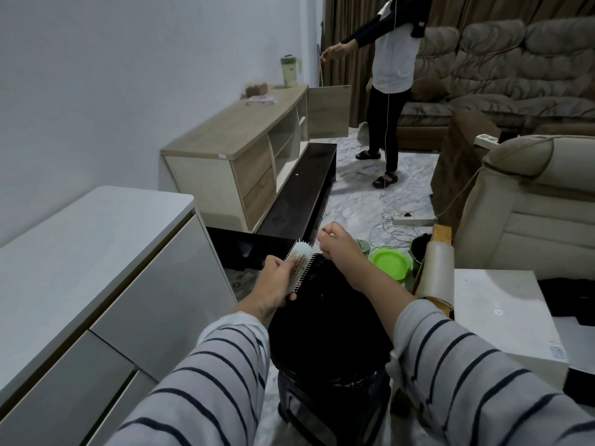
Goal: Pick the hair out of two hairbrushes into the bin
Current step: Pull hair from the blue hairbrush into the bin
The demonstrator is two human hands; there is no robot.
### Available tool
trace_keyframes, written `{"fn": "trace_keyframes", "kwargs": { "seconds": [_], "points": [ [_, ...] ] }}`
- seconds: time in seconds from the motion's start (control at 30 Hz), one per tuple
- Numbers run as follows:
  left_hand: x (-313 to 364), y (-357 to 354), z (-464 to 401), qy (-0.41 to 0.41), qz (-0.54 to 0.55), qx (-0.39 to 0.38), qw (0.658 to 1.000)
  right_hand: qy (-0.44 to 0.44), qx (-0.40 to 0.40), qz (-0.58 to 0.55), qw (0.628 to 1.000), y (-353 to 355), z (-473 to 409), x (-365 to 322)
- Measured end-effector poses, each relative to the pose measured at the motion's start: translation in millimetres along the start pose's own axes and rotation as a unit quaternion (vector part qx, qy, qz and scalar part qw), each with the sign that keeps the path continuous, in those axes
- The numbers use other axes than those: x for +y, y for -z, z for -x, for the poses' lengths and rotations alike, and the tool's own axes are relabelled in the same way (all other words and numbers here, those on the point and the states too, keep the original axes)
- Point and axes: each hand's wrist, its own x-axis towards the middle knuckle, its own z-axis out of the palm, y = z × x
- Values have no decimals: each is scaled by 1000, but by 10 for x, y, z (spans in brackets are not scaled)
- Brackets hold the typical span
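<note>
Left hand (273, 283) grips the pale paddle hairbrush (301, 265) over the black-lined bin (325, 320)'s far rim; right hand (338, 244), above that rim, pinches something unseen, presumably hair, which could drift past the bin

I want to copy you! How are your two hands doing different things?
The left hand grips the hairbrush by its lower end; the right hand holds no brush, its fingers pinched together. The left hand sits lower and nearer, the right hand higher, past the brush's tip. Both hover over the black bin.
</note>
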Motion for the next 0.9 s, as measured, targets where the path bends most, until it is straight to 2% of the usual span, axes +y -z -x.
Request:
{"fn": "trace_keyframes", "kwargs": {
  "seconds": [0.07,0.13,0.2,0.33,0.43,0.47,0.53,0.63,0.7,0.9],
  "points": [
    [15,18,11,-1,1,6,1000,42,-8,197,979,5,47,-4],
    [30,23,32,-3,-5,10,1000,97,-6,356,929,11,95,6],
    [48,14,53,-2,-4,10,1000,177,25,465,867,1,117,47],
    [94,-27,79,-16,-34,6,999,268,106,513,808,-44,86,102],
    [106,-61,97,-22,-49,0,999,291,127,578,752,-70,53,126],
    [103,-72,105,-23,-49,-5,998,295,137,584,744,-62,42,143],
    [110,-92,112,-31,-46,-8,998,277,157,548,774,-56,34,144],
    [160,-95,96,-42,-37,-4,998,151,124,395,898,-88,23,98],
    [186,-91,83,-39,-36,-4,999,81,98,280,952,-93,21,82],
    [107,1,64,-22,-48,11,999,34,69,61,995,-20,22,-8]
  ]
}}
